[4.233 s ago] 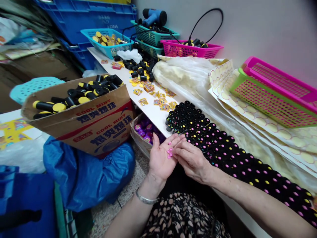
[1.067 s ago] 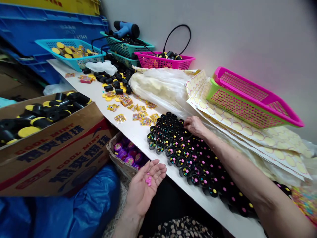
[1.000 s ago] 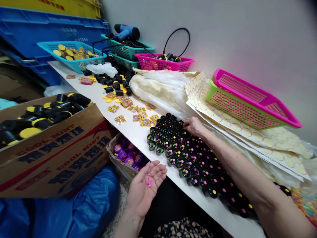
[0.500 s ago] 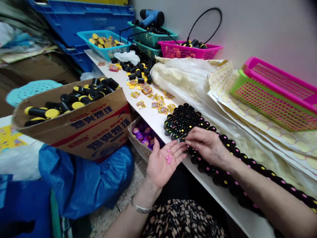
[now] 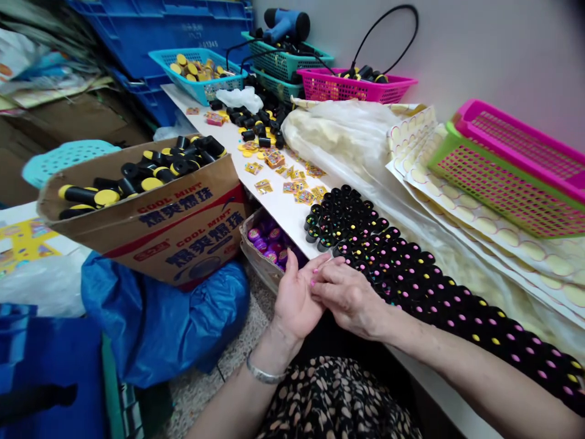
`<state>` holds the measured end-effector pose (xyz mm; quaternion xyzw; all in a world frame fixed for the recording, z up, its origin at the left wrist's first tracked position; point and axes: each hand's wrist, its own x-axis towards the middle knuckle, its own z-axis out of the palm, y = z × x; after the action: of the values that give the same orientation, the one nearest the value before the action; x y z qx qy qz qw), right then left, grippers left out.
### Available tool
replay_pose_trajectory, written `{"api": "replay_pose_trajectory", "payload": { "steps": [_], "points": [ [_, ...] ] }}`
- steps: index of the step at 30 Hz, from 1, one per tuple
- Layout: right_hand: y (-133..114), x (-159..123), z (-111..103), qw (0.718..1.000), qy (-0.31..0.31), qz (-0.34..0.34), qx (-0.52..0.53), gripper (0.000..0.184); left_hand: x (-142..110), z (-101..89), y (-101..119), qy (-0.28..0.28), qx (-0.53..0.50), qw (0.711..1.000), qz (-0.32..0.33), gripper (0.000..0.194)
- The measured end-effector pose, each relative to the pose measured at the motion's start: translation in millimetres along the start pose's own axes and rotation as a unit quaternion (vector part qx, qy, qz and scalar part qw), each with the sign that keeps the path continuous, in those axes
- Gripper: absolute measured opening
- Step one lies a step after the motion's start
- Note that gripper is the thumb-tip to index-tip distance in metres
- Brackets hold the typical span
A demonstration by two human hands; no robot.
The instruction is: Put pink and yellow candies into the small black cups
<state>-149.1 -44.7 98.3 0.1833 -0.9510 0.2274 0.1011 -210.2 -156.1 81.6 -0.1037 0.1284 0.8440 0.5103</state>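
Note:
My left hand [image 5: 298, 300] is palm up below the table's front edge, its fingers stretched out flat. The fingertips of my right hand [image 5: 351, 299] are pinched together against its palm and fingers. Between them shows a small pink pellet [image 5: 314, 281]; any others in the palm are hidden behind my right hand. Beside both hands, rows of black cylindrical caps [image 5: 414, 274] stand packed on the white table [image 5: 256, 198]. Many of these hold a pink or yellow pellet, and those at the far left end show small multicoloured bits.
A carton [image 5: 183, 238] of black-and-yellow tubes stands left, near a box of purple-wrapped pieces [image 5: 269, 244]. Yellow packets [image 5: 299, 189] lie farther back. Plastic bags [image 5: 338, 131], sticker sheets [image 5: 484, 222] and stacked baskets [image 5: 512, 171] line the wall. A heat gun [image 5: 286, 25] rests on a basket.
My right hand has moved left and down from the black caps to my left palm, covering most of the pink pellets there. The view has shifted slightly.

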Motion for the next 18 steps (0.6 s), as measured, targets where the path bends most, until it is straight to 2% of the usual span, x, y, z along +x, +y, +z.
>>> {"api": "replay_pose_trajectory", "payload": {
  "steps": [3, 6, 8, 10, 13, 18],
  "points": [
    [2, 0, 5, 0.996, 0.016, -0.042, -0.079, 0.022, 1, -0.5, 0, 0.017, -0.002, 1.0, -0.003, 0.062],
    [8, -2, 5, 0.983, 0.054, -0.075, -0.157, 0.025, 2, -2.0, -3, 0.037, -0.025, 0.999, -0.008, 0.038],
    [13, -5, 4, 0.973, 0.059, -0.099, -0.198, 0.027, 2, -2.5, -7, 0.073, -0.032, 0.997, 0.001, 0.02],
    [16, -8, 2, 0.968, 0.057, -0.117, -0.212, 0.028, 3, -2.5, -10, 0.112, -0.024, 0.993, 0.019, 0.016],
    [19, -14, 2, 0.975, 0.08, -0.091, -0.186, 0.026, 4, -2.3, -13, 0.12, 0.005, 0.992, 0.035, 0.018],
    [21, -17, 5, 0.988, 0.127, 0.007, -0.082, 0.019, 3, -3.7, -13, 0.063, 0.03, 0.997, 0.02, 0.03]
  ]
}}
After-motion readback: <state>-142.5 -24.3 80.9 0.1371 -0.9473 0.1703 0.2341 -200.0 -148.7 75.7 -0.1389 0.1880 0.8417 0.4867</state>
